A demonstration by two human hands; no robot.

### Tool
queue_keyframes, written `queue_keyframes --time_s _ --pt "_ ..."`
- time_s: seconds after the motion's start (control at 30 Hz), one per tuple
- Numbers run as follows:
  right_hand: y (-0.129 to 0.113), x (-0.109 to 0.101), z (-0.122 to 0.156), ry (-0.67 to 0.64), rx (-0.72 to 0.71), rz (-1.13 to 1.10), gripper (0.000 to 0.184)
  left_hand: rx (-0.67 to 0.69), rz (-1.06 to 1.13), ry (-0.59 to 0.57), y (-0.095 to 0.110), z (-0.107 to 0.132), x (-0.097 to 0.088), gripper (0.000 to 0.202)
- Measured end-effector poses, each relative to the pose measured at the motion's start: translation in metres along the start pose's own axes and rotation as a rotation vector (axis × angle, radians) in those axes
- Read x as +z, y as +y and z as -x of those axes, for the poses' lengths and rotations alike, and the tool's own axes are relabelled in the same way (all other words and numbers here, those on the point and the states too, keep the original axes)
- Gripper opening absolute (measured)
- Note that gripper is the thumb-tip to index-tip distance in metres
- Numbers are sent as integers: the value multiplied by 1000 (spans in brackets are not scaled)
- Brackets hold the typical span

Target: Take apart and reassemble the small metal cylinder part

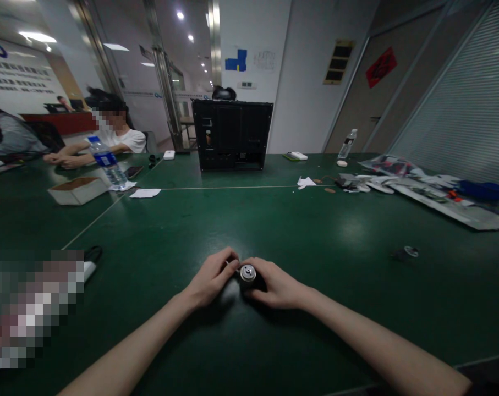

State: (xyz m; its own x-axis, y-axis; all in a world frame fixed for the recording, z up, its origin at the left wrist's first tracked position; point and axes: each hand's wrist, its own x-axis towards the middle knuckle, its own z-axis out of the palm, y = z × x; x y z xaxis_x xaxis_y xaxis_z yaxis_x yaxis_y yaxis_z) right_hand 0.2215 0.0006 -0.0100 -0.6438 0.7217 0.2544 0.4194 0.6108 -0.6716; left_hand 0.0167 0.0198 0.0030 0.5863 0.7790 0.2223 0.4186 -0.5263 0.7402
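Note:
On the green table [315, 236], close in front of me, is a small dark cylindrical object [248, 273] with a round silver metal top and a raised hub in its middle. I cannot make out its exact kind. My right hand [274, 283] is wrapped around its right side, fingers behind and thumb in front. Just left of it, my left hand [214, 278] has thumb and fingers pinched together. A small pale bit shows at those fingertips, too small to name. Off to the right lies a small dark piece with a metallic ring [410, 252].
A black boxy device [232, 135] stands at the table's back. Left are a water bottle [109, 165], an open carton [78, 191] and white paper [145, 193]. Flat boards and bags [431, 192] clutter the right. A person [117, 129] sits at the far left.

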Motion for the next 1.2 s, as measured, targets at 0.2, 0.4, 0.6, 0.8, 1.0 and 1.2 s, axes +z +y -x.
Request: queue_keyframes --time_s 0.2,0.4,0.6,0.8,1.0,1.2 --pt "4 7 -1 53 -4 -5 38 93 -147 18 8 6 1 25" --pt "6 13 -3 69 52 34 36 86 -228 23 11 6 4 26" --pt "2 11 -3 59 4 55 34 103 -250 20 7 6 4 21" --pt "-1 9 -2 66 -21 53 40 144 -245 5 9 6 -1 17" --pt "1 12 -2 69 15 48 39 156 -246 -2 10 6 -1 20" --pt "1 14 -4 84 54 61 35 82 -317 57 9 5 1 26"
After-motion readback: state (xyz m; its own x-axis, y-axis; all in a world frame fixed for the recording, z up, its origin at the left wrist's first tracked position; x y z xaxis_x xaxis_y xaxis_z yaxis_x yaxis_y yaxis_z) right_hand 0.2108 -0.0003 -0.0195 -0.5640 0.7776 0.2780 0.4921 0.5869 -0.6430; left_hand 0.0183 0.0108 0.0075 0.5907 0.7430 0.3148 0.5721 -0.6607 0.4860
